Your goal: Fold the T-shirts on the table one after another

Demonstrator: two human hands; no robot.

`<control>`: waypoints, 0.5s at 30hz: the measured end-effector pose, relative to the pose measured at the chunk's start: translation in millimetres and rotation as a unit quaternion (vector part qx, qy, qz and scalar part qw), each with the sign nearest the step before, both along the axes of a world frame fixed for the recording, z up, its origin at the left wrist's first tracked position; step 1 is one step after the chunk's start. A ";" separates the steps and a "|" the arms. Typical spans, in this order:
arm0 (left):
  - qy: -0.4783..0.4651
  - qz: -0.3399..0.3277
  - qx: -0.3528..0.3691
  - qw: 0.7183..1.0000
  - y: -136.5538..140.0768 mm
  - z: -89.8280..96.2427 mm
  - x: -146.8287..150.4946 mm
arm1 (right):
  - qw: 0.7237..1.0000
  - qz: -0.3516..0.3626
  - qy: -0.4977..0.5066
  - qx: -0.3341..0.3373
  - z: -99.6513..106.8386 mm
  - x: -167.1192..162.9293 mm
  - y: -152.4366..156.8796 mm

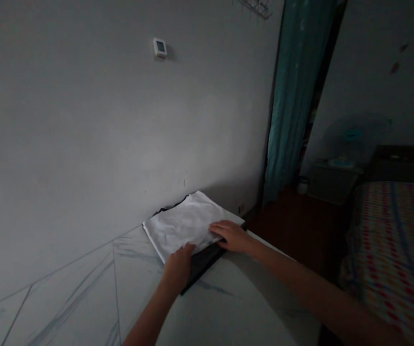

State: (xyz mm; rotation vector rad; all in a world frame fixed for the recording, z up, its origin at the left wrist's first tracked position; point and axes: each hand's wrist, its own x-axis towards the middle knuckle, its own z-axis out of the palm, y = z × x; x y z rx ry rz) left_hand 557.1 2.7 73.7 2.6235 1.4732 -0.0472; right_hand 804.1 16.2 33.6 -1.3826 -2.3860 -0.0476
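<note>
A folded white garment point(178, 223), probably a shirt, lies on the marbled surface close to the wall. Dark cloth point(207, 262) shows beneath its near edge, and a thin dark border shows at its far edge. My left hand point(178, 268) rests at the near left edge of the white cloth; its fingers reach over that edge and are partly hidden. Across the right part of the white cloth my right hand point(231, 235) lies open, fingers stretched out flat and thumb low by the dark cloth.
The marbled surface point(149, 288) runs along a pale wall point(84, 120) with a small white display point(159, 48). To the right are a teal curtain point(293, 96), a bed with a patterned cover point(397, 240), and a fan point(351, 137) on a low cabinet point(331, 185).
</note>
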 end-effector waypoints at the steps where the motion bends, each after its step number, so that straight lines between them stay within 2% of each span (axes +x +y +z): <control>1: 0.002 0.001 -0.003 1.000 -0.7 -0.3 -0.3 | 1.000 -0.005 -0.015 0.009 -3.6 4.5 3.9; 4: 0.010 0.001 0.007 1.000 -5.1 -9.6 0.3 | 0.996 -0.072 -0.039 0.023 -14.5 30.2 17.7; 7: 0.034 0.010 0.039 0.999 -9.9 -23.3 1.2 | 0.986 -0.162 -0.043 -0.009 -18.2 55.7 26.3; 11: 0.012 0.014 0.058 0.998 -11.1 -26.3 -3.1 | 0.972 -0.222 -0.021 -0.069 0.3 65.9 25.1; 15: -0.007 0.020 0.054 0.998 -11.6 -16.1 -10.1 | 0.966 -0.246 0.044 -0.067 22.8 62.3 17.4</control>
